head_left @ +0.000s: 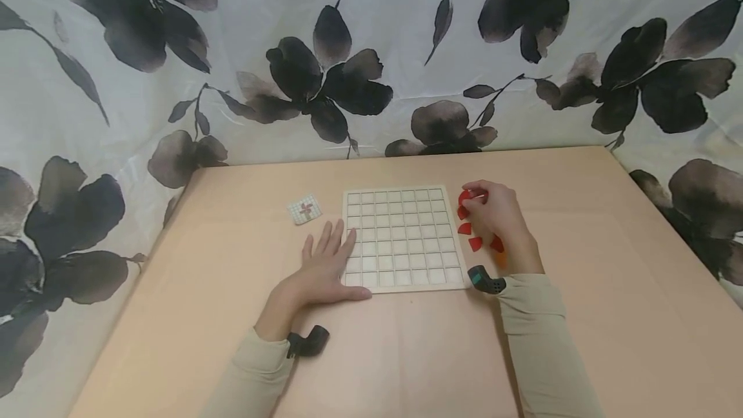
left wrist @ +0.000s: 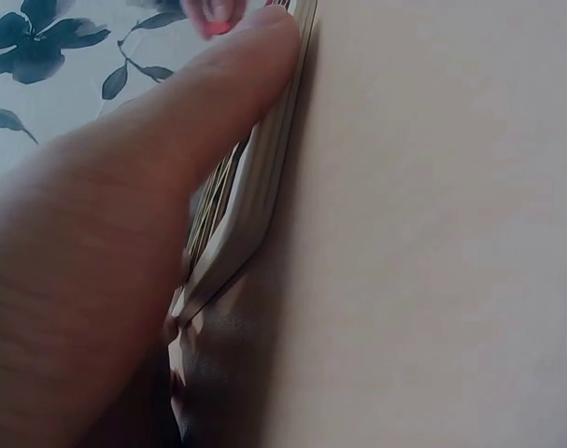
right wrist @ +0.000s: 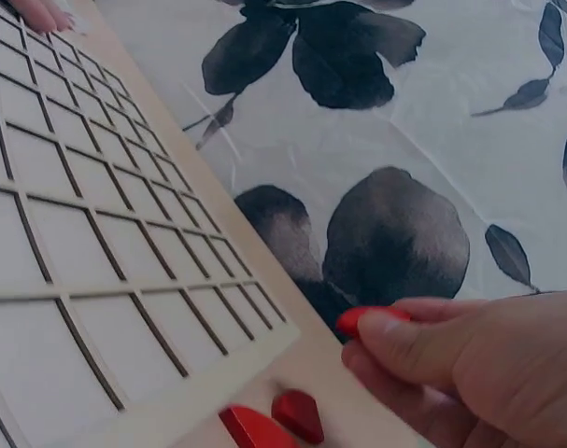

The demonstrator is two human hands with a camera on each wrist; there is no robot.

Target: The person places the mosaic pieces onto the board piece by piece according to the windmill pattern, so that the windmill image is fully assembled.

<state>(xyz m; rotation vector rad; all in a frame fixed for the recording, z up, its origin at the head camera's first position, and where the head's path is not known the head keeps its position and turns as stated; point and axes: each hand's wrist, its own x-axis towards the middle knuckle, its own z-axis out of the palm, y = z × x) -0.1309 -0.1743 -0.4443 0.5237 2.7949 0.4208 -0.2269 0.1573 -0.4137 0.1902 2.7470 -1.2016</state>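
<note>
A pale board with a raised grid of square cells lies flat on the table. My left hand rests at its lower left corner, fingers spread and the thumb along the front edge; the left wrist view shows that thumb over the board's side. Beyond the board's right edge, my right hand pinches a small glossy red piece between thumb and fingers. Loose red pieces lie below that hand, two of them close together, one a faceted red piece, in the right wrist view.
Left of the board lies a small tile card with a reddish cross pattern. An orange piece is partly hidden by the right wrist. Behind the table hangs a floral cloth.
</note>
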